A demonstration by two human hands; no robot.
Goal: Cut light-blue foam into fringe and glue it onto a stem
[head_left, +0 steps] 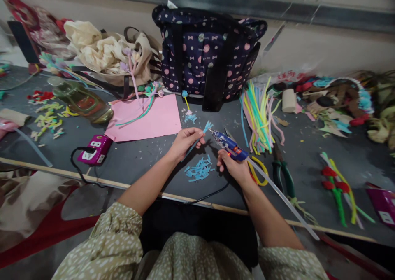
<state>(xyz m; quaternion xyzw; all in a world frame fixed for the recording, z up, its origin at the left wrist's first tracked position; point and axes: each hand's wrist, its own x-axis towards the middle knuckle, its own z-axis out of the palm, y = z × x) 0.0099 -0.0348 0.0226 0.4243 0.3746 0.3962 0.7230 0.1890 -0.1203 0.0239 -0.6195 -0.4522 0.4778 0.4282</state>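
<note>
My left hand [186,142] pinches a blue pipe cleaner stem [194,145] with short blue pieces [207,126] fanned out at its tip. My right hand [234,164] is wrapped around a dark blue glue gun [230,145], with a small red light glowing on it. The nozzle points left, right by the blue pieces; whether it touches them I cannot tell. A long clear glue stick [282,195] sticks out of the gun's back. Below my hands lies a loose pile of short blue pipe cleaner pieces [200,169].
A pink sheet [151,121] and a bottle [82,101] lie to the left, near a purple power socket [95,149]. A dark patterned bag [210,49] and a phone [212,91] stand behind. Pipe cleaners [259,115], green-handled pliers [282,175] and red flowers [335,181] are on the right.
</note>
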